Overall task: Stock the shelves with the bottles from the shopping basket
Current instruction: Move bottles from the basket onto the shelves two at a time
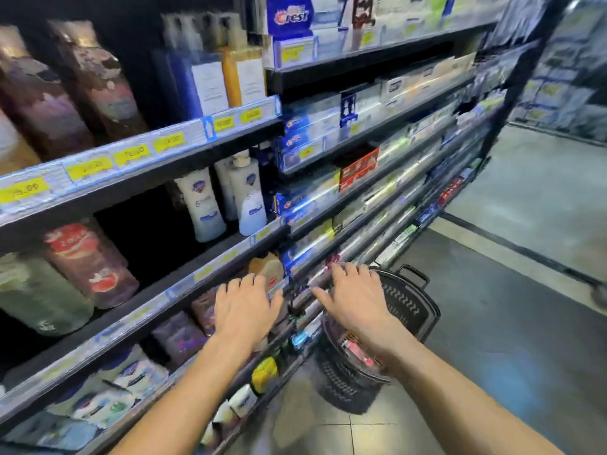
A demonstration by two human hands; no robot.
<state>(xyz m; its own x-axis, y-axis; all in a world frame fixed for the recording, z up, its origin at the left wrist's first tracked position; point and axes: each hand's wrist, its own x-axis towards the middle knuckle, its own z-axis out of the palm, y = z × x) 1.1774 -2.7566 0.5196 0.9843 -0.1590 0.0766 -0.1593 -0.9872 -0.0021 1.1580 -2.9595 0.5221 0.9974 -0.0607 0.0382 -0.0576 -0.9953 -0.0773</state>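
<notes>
Holding both arms out in front, palms facing down. Spreading the fingers of the left hand (pixel 244 310) flat and wide, gripping nothing. Hovering that hand in front of the shelves (pixel 131 326), fingertips close to the front edge of one shelf, just right of some dark purple bottles (pixel 179 336). Spreading the right hand (pixel 353 300) wide as well, holding nothing at all. Hovering it above the near rim of the black shopping basket (pixel 407 307). Holding the two hands near each other, not touching.

Looking down at the basket, sitting on the grey floor (pixel 492 339) just beside the bottom of the shelves, with its handle (pixel 414 274) sticking up on the far side. Spotting something red (pixel 356 351) inside the basket, under the right wrist, too blurry for telling bottle from box.

Facing lots of things already on the shelves. Seeing two white bottles (pixel 203 208) standing up straight on the shelf above the left hand, with a red bottle (pixel 88 261) and a green bottle (pixel 36 293) further left on that same shelf. Seeing tall dark bottles (pixel 98 80) one shelf higher, behind a row of yellow price tags (pixel 88 167). Seeing toothpaste boxes (pixel 312 126) filling the right side, with a blue Crest box (pixel 289 16) up at the top.
</notes>
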